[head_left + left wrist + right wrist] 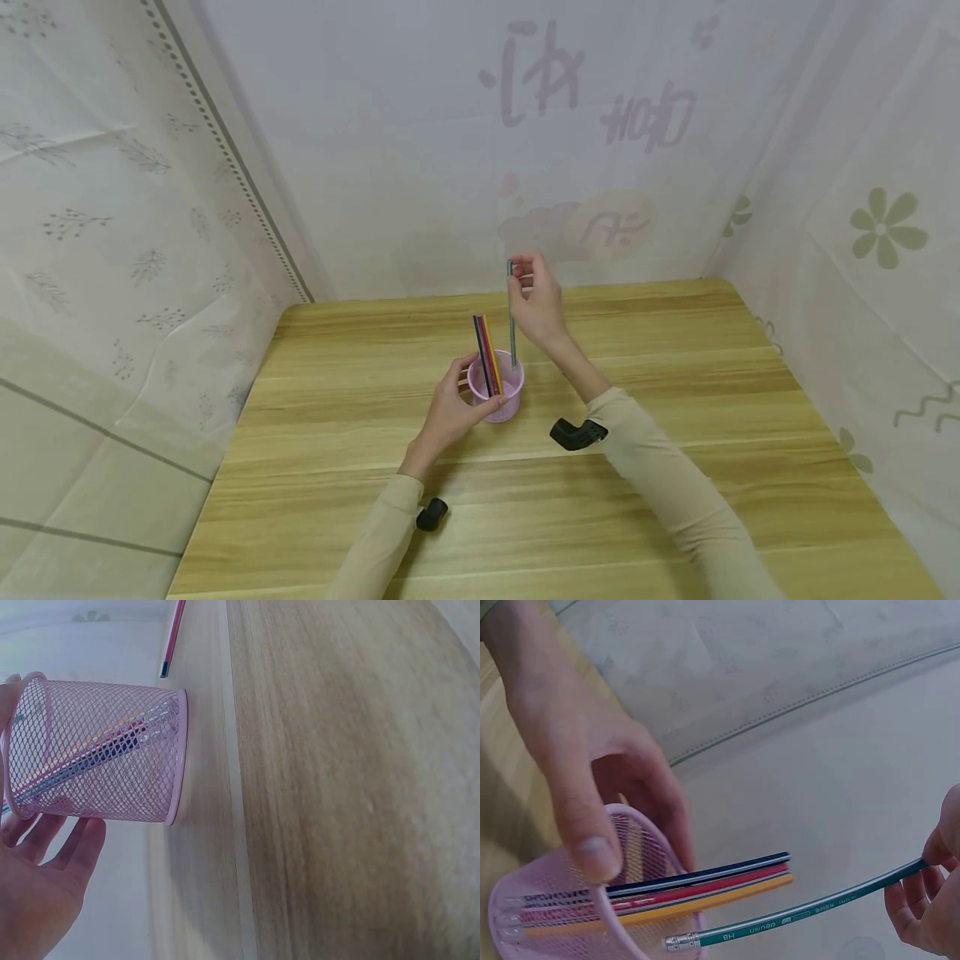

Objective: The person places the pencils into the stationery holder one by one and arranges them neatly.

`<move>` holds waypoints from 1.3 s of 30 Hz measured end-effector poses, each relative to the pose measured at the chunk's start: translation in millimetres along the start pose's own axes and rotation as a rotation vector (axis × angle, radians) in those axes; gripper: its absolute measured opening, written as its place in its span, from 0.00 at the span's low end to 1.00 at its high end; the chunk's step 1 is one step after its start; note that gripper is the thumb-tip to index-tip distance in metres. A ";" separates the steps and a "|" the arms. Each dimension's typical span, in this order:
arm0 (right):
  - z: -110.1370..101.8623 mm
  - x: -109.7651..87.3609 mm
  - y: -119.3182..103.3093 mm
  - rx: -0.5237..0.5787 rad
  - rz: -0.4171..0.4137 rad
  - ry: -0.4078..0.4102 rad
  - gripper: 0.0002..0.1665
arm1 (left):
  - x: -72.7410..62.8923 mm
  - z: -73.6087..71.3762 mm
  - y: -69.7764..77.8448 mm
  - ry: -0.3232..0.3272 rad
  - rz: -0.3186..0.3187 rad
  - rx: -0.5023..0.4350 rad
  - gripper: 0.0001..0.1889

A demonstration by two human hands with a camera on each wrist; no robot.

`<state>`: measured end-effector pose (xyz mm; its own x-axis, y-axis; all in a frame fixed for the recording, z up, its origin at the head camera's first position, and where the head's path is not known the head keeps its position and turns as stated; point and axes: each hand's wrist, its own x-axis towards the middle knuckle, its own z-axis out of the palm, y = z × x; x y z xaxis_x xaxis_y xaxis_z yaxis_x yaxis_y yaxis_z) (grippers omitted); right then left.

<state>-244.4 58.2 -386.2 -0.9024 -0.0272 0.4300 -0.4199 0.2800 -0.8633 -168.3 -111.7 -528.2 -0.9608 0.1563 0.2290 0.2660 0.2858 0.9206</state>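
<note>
A pink mesh pencil cup (510,404) stands upright on the wooden table. My left hand (452,411) grips it from the left, thumb at the near rim and fingers round the far side. Three pencils, dark blue (705,876), red (712,887) and yellow (720,898), lean together inside the cup. With my right hand (538,304) I pinch a green pencil (802,907) near its upper end. It hangs almost upright, its eraser end (682,942) down at the cup's mouth, beside the other pencils.
A red pencil (174,637) with a dark end shows past the cup in the left wrist view. Wood-grain table (337,358) surrounds the cup, with printed white cloth (420,167) behind it. Black wrist devices (577,434) are on both arms.
</note>
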 end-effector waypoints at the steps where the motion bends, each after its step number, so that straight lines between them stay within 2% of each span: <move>1: 2.5 -1.0 2.2 0.002 0.010 -0.005 0.17 | 0.1 0.1 0.0 0.001 0.002 0.000 0.42; 10: 17.3 -11.9 23.3 -0.012 0.045 -0.051 0.16 | -0.1 -0.7 -0.3 -0.008 -0.011 0.019 0.43; 19: 25.6 -23.1 41.0 -0.016 0.052 -0.104 0.16 | -0.2 -0.1 -2.1 -0.003 -0.010 -0.004 0.44; 22: 27.4 -26.3 45.6 -0.033 0.078 -0.134 0.17 | 0.0 0.7 -1.6 -0.010 -0.023 -0.005 0.44; 25: 27.9 -29.5 49.2 -0.068 0.117 -0.171 0.17 | -0.7 0.5 3.7 -0.019 -0.044 0.006 0.45; 32: 24.1 -35.2 57.5 -0.101 0.165 -0.235 0.16 | -6.7 -7.7 38.0 -0.051 -0.031 -0.019 0.42; 39: 14.2 -38.3 61.0 -0.113 0.190 -0.251 0.17 | -6.9 -8.1 38.7 -0.041 -0.019 -0.036 0.42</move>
<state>-236.8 62.7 -459.1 -0.9651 -0.1961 0.1733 -0.2410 0.4074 -0.8809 -152.0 -109.3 -491.6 -0.9613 0.1903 0.1992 0.2443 0.2550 0.9356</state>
